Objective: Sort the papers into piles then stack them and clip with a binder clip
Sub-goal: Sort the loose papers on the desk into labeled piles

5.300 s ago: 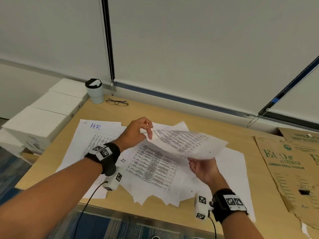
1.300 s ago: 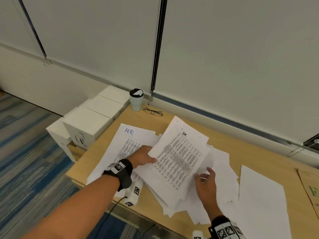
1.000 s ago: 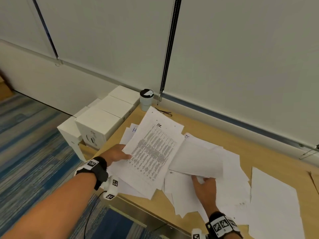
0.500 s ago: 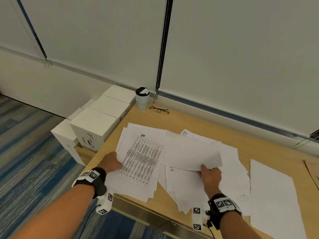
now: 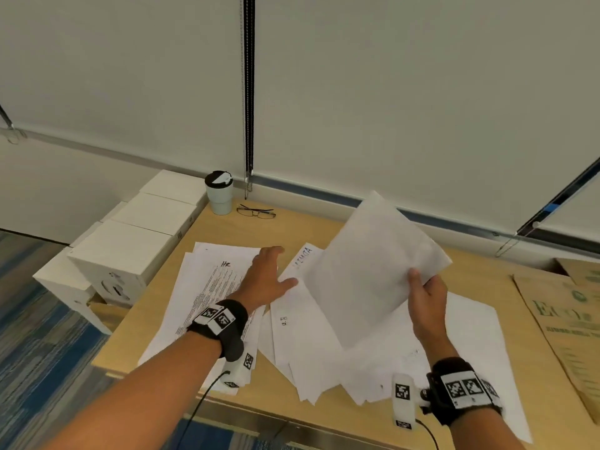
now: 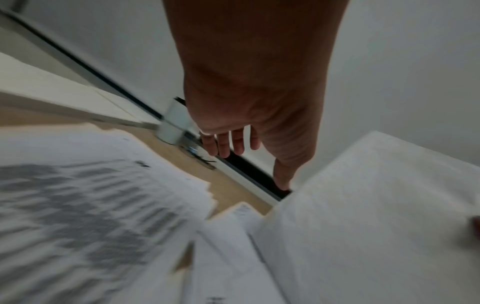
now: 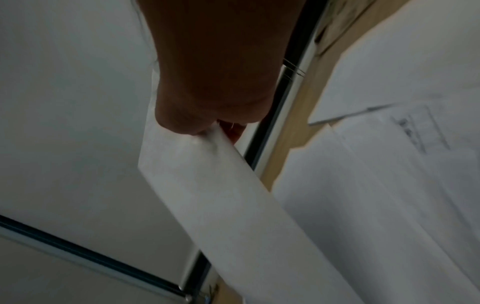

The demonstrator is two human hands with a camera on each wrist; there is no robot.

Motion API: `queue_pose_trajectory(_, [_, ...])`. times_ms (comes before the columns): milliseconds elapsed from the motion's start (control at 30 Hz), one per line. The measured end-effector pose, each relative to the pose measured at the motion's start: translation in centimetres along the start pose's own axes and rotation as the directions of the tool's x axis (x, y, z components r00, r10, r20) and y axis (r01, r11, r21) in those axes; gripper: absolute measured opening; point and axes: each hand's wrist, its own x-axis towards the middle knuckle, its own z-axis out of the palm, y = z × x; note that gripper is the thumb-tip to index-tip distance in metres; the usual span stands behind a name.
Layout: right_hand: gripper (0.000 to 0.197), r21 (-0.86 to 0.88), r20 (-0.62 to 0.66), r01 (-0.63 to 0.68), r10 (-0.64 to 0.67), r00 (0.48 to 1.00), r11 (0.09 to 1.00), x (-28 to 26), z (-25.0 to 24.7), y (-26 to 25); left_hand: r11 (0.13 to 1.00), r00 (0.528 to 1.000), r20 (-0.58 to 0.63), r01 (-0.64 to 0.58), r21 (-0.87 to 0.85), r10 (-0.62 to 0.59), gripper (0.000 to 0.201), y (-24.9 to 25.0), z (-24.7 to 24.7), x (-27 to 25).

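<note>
right hand (image 5: 425, 303) has lifted one blank sheet (image 5: 367, 274), pinching it | left hand (image 5: 264, 280) flat, holding nothing | one cup (image 5: 220, 193)

Bare desk (image 5: 292, 232) lies open behind the papers (image 5: 211, 293); only cup (image 5: 219, 193) and glasses (image 5: 256, 212) stand there.

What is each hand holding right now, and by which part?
Right hand pinches a lifted paper sheet at its right edge. Left hand holds nothing.

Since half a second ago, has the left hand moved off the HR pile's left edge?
Yes. The left hand has moved right across the HR pile, away from the white boxes, toward the sheet in the right hand.
</note>
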Motion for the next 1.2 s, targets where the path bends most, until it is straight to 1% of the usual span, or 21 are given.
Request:
queue_pose_trajectory(67, [0.029, 0.034, 0.029, 0.015, -0.016, 0.999, 0.999, 1.0, -2.0, -1.6, 0.995, 0.996, 0.076, -0.046, -0.091, 0.053, 0.102, 3.9, 2.2, 1.1])
queue_pose_trajectory(100, [0.028, 0.045, 0.026, 0.023, -0.024, 0.999, 0.999, 1.4, -3.0, -2.3, 0.990, 0.989, 0.135, -0.049, -0.135, 0.068, 0.105, 5.8, 3.3, 1.4])
queue_pose_trajectory(133, [0.028, 0.051, 0.013, 0.028, -0.029, 0.999, 0.998, 1.7, -3.9, -2.9, 0.982, 0.976, 0.198, -0.052, -0.184, 0.089, 0.103, 7.2, 4.4, 1.7])
queue_pose_trajectory(167, [0.028, 0.054, -0.002, 0.035, -0.035, 0.999, 0.998, 2.0, -4.8, -3.5, 0.970, 0.957, 0.266, -0.053, -0.237, 0.117, 0.094, 8.5, 5.5, 1.9])
queue_pose_trajectory(233, [0.028, 0.073, -0.034, 0.040, -0.037, 0.999, 0.997, 2.2, -6.6, -3.9, 0.938, 0.913, 0.366, -0.046, -0.344, 0.179, 0.066, 10.6, 7.7, 2.0])
queue_pose_trajectory(267, [0.029, 0.081, -0.046, 0.037, -0.033, 0.998, 0.996, 2.4, -7.6, -3.6, 0.917, 0.904, 0.380, -0.029, -0.398, 0.194, 0.055, 11.4, 8.9, 1.9])
queue_pose_trajectory(333, [0.033, 0.078, -0.028, 0.000, 0.003, 1.000, 0.997, 2.5, -9.4, -2.3, 0.864, 0.914, 0.365, 0.032, -0.502, 0.178, 0.042, 12.6, 11.0, 1.8])
queue_pose_trajectory(367, [0.038, 0.041, 0.001, -0.046, 0.046, 0.999, 0.998, 2.5, -10.3, -1.2, 0.836, 0.923, 0.352, 0.068, -0.545, 0.155, 0.040, 12.9, 12.0, 1.8])
queue_pose_trajectory(433, [0.044, -0.105, 0.100, -0.162, 0.172, 0.980, 0.981, 2.0, -12.1, 1.5, 0.785, 0.938, 0.330, 0.124, -0.606, 0.107, 0.040, 13.7, 14.1, 1.8])
queue_pose_trajectory(500, [0.035, -0.267, 0.194, -0.206, 0.262, 0.945, 0.941, 0.9, -13.8, 4.5, 0.768, 0.951, 0.303, 0.153, -0.622, 0.056, 0.040, 14.3, 16.0, 1.8])
queue_pose_trajectory(567, [0.023, -0.338, 0.197, -0.197, 0.273, 0.941, 0.920, -0.5, -15.4, 7.0, 0.774, 0.950, 0.311, 0.172, -0.610, 0.034, 0.038, 14.7, 17.7, 1.9])
queue_pose_trajectory(633, [0.018, -0.311, 0.116, -0.234, 0.282, 0.952, 0.921, -1.4, -16.8, 8.9, 0.814, 0.934, 0.357, 0.186, -0.551, 0.028, 0.041, 14.9, 19.2, 2.0])
queue_pose_trajectory(700, [0.016, -0.285, 0.006, -0.297, 0.312, 0.950, 0.911, -1.6, -18.4, 10.5, 0.897, 0.923, 0.385, 0.177, -0.405, -0.008, 0.051, 14.5, 20.0, 1.9])
queue_pose_trajectory(767, [0.012, -0.295, -0.100, -0.358, 0.344, 0.934, 0.886, -1.4, -20.1, 11.9, 0.979, 0.940, 0.338, 0.116, -0.167, -0.054, 0.058, 13.0, 20.1, 2.0])
queue_pose_trajectory(800, [0.012, -0.311, -0.146, -0.381, 0.353, 0.924, 0.871, -1.3, -21.0, 12.5, 0.995, 0.948, 0.305, 0.097, -0.022, -0.085, 0.063, 12.0, 19.9, 2.1])
queue_pose_trajectory(867, [0.011, -0.351, -0.216, -0.430, 0.375, 0.901, 0.831, -1.1, -22.8, 13.8, 0.960, 0.952, 0.233, 0.137, 0.245, -0.196, 0.080, 9.8, 19.0, 2.2])
queue_pose_trajectory(933, [0.013, -0.392, -0.258, -0.484, 0.411, 0.874, 0.782, -1.0, -24.5, 15.0, 0.882, 0.932, 0.182, 0.214, 0.419, -0.313, 0.103, 7.5, 17.9, 2.0])
queue_pose_trajectory(1000, [0.016, -0.433, -0.276, -0.519, 0.440, 0.855, 0.737, -1.2, -25.7, 16.2, 0.838, 0.917, 0.157, 0.252, 0.484, -0.367, 0.123, 5.5, 17.3, 1.8])
queue_pose_trajectory(1067, [0.019, -0.470, -0.298, -0.539, 0.449, 0.842, 0.699, -1.6, -26.3, 17.0, 0.837, 0.921, 0.144, 0.253, 0.485, -0.362, 0.133, 4.5, 16.8, 1.5])
queue_pose_trajectory(1133, [0.032, -0.496, -0.339, -0.556, 0.441, 0.831, 0.667, -2.0, -26.4, 17.3, 0.846, 0.935, 0.135, 0.228, 0.481, -0.329, 0.131, 4.4, 16.5, 1.4])
queue_pose_trajectory(1200, [0.044, -0.505, -0.359, -0.545, 0.412, 0.838, 0.669, -2.1, -26.3, 17.5, 0.847, 0.935, 0.138, 0.225, 0.481, -0.327, 0.126, 4.8, 16.1, 1.4])
